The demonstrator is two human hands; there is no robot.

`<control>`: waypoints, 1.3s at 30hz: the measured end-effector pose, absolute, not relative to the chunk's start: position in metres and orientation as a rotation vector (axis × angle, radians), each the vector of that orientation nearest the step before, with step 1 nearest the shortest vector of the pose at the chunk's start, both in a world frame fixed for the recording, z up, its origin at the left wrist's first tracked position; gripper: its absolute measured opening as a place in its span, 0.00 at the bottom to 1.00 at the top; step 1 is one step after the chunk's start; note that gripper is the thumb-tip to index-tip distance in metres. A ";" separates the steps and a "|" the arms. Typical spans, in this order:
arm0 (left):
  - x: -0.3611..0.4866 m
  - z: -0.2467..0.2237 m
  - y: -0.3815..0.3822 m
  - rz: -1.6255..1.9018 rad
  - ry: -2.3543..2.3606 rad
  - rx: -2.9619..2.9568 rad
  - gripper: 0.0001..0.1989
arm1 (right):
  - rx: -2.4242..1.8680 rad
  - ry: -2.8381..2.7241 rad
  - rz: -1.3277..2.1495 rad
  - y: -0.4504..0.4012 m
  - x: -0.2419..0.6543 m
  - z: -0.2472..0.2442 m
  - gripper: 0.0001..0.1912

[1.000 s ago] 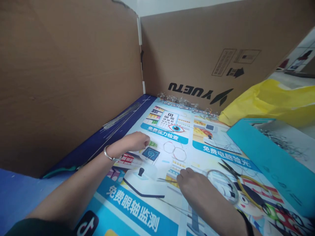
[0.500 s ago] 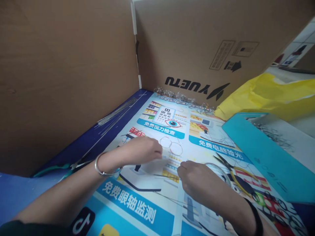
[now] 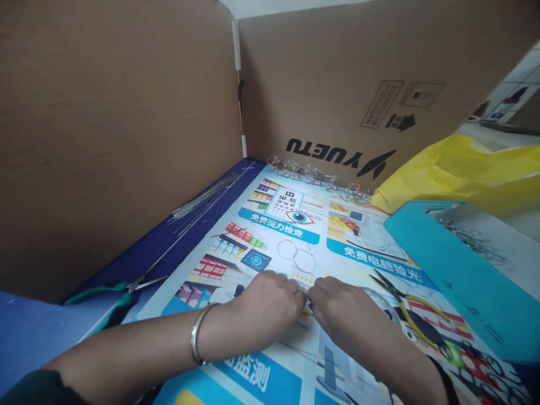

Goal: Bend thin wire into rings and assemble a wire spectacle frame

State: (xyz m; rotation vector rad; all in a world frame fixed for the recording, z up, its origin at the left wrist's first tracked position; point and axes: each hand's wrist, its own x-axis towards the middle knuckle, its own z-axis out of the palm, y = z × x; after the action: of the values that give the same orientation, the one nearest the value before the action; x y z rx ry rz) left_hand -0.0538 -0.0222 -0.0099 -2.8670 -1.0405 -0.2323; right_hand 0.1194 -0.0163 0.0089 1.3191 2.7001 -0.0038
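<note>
My left hand [image 3: 265, 312], with a silver bangle at the wrist, is closed over the printed sheet [image 3: 253, 225]. Its fingertips meet those of my right hand [image 3: 341, 309], which is closed as well. Something thin, perhaps wire, shows between the two hands, too small to make out. Just beyond them lie two thin wire rings [image 3: 296, 254] side by side. Thin straight wires [image 3: 295, 350] lie on the sheet below my hands. Right of my right hand rest yellow-handled scissors [image 3: 411, 312] and a coil of pale wire [image 3: 386, 301].
Cardboard walls [image 3: 126, 129] stand left and behind. Green-handled pliers [image 3: 122, 289] and a bundle of wires [image 3: 205, 197] lie at left. A teal box [image 3: 459, 281] holds tangled wire bits; a yellow bag [image 3: 455, 169] lies behind it. Dark rings [image 3: 485, 365] sit at lower right.
My left hand has moved right and toward me, closing the gap to my right hand. More of the printed sheet and the pliers shows. The view has tilted slightly.
</note>
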 end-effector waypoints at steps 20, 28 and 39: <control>-0.055 -0.019 -0.015 -0.214 -1.118 -2.822 0.06 | 1.541 2.737 0.002 -0.018 0.111 -0.007 0.15; -0.064 -0.017 0.002 -0.403 -1.333 -2.895 0.09 | 1.753 2.790 -0.309 -0.011 0.113 -0.008 0.13; -0.063 -0.018 0.016 -1.170 -2.157 -3.070 0.06 | 2.174 2.264 -2.125 -0.002 0.113 -0.017 0.09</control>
State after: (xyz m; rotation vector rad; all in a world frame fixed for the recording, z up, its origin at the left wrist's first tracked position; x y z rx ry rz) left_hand -0.0625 0.0163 -0.0180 -3.0698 -2.1571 -1.1695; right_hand 0.1131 -0.0018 -0.0171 2.1743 2.2643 -2.1249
